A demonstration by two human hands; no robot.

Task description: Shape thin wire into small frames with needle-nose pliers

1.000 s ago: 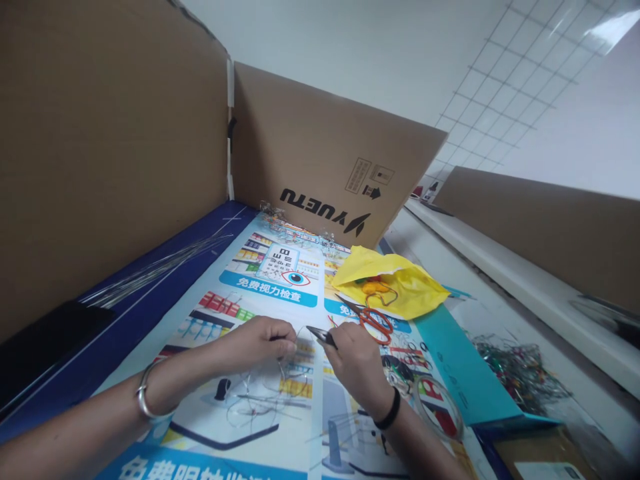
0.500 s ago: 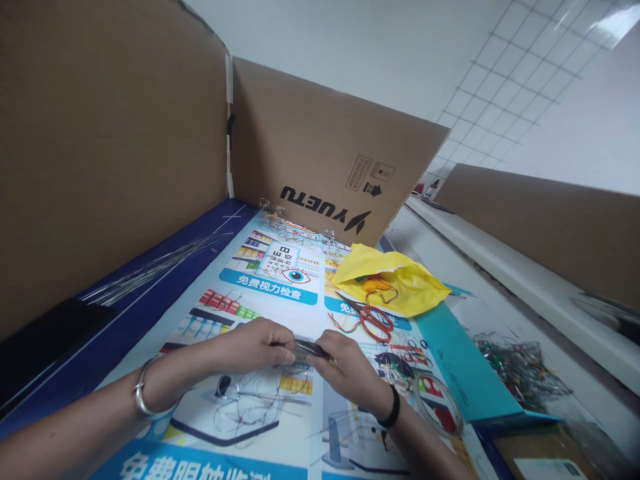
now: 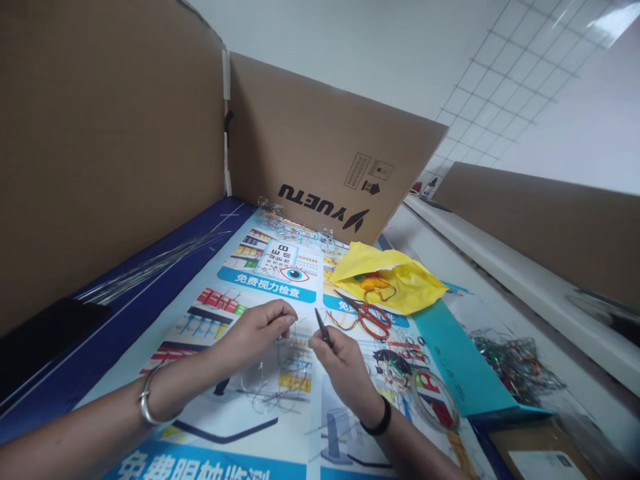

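Observation:
My left hand is closed in a pinch, with thin wire that seems to hang from its fingertips in loose loops. My right hand is wrapped round a pair of pliers, whose dark, pointed jaws stick up past the thumb. A small gap separates the jaws from the left fingertips. The handles are mostly hidden in the palm. Beyond the right hand, scissors with orange handles lie near several coloured threads.
A yellow bag with orange thread at its mouth lies behind the scissors. Straight wires lie at left. A round coil and a tangled wire heap are at right. Cardboard walls stand behind and left.
The hands have moved apart. The pliers, earlier lying across between both hands, now point upward in my right hand. My left hand has come slightly up, with the wire loops shifting under it.

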